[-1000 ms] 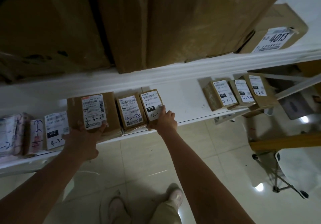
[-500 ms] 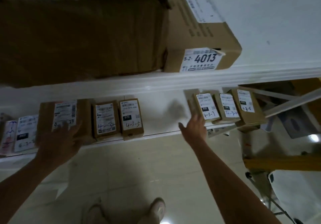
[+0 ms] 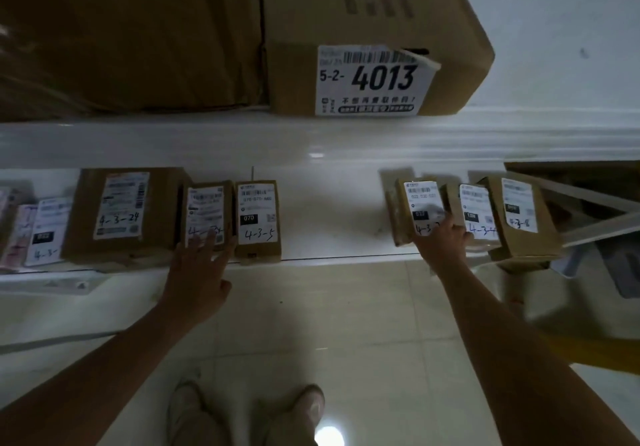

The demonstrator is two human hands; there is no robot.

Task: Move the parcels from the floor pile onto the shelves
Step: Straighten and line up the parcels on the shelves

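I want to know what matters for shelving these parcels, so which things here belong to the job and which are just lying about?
Part of the job:
parcel marked 4-3-24; parcel marked 4-3-5; parcel marked 4-3-8; lower shelf they stand on.

Just lying about:
big box labelled 4013 on the upper shelf; blurred yellow object at the lower right.

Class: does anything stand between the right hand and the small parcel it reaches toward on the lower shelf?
Nothing visible does: the right hand touches the small parcel, with its fingers on the lower part of the label.
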